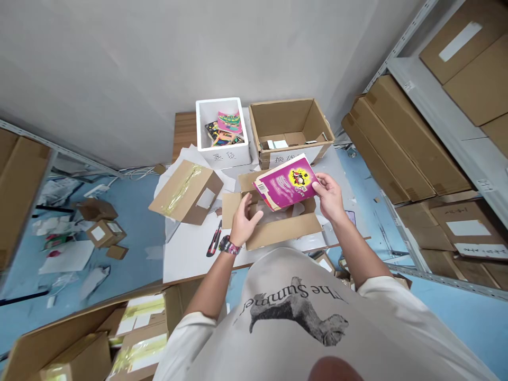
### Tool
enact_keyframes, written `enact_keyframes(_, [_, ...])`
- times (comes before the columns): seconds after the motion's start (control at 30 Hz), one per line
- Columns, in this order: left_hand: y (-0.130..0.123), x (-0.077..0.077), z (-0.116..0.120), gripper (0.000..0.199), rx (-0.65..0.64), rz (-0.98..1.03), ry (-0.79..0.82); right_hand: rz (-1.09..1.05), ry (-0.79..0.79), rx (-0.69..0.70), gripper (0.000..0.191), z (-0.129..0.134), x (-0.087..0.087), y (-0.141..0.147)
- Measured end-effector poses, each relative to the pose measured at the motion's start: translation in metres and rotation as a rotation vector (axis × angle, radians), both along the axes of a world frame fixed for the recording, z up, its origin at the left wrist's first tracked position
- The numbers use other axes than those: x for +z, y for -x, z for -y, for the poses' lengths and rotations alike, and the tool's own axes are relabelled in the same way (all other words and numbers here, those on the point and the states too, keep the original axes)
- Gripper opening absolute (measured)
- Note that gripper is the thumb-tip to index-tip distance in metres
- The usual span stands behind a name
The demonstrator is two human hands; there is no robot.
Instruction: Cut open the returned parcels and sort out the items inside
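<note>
My right hand (330, 197) grips the right edge of a purple book (283, 182) with a yellow cartoon patch on its cover. The book is tilted above an opened cardboard box (283, 233) whose flaps are spread out. Near the box's left side is my left hand (245, 221), its thumb and fingers apart and nothing in them. A black and red utility knife (214, 239) lies on the table to the left of that hand. Beyond it sits a taped, closed carton (186, 191) with a white label.
At the back of the table (186, 267) stand a white foam box (223, 153) with several books and a larger open carton (293, 114). Shelves with cartons (413, 137) rise at the right. A big box of parcels (91, 323) is at lower left; scraps litter the floor.
</note>
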State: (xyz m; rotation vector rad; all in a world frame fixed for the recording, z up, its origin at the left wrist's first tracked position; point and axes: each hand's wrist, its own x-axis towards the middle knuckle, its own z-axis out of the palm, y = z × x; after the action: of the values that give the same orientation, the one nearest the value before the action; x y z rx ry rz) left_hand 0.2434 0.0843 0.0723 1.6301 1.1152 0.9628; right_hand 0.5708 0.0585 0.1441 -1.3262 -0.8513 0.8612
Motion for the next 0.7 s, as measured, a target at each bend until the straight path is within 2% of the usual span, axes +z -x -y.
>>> enact_keyframes(0.1, [-0.023,0.013,-0.017,0.084,-0.071,0.296,0.163,-0.11,0.015,0.062,0.054,-0.007,0.002,0.007])
enact_keyframes(0.17, [-0.034,0.021,-0.019,0.069,-0.013,0.345,0.12,-0.122,-0.007,0.032,0.058,-0.014,0.003,0.014])
enact_keyframes(0.27, [-0.042,0.031,-0.009,0.045,0.108,0.215,-0.189,-0.133,-0.028,-0.052,0.066,-0.018,0.008,0.033])
enact_keyframes(0.37, [-0.044,0.033,0.005,0.034,-0.016,-0.012,-0.565,-0.326,0.031,0.065,0.065,-0.006,0.018,0.058])
enact_keyframes(0.47, [-0.044,0.028,0.014,0.037,-0.164,-0.158,-0.77,-0.487,0.049,0.174,0.067,0.014,0.023,0.077])
enact_keyframes(0.53, [-0.043,0.025,0.017,0.037,-0.225,-0.22,-0.777,-0.519,0.049,0.161,0.075,0.023,0.02,0.081])
enact_keyframes(0.63, [-0.038,0.028,0.019,0.039,-0.293,-0.271,-0.694,-0.542,0.022,0.093,0.077,0.026,0.011,0.076])
enact_keyframes(0.7, [-0.034,0.035,0.02,0.068,-0.258,-0.235,-0.612,-0.553,-0.009,0.039,0.076,0.026,0.006,0.069])
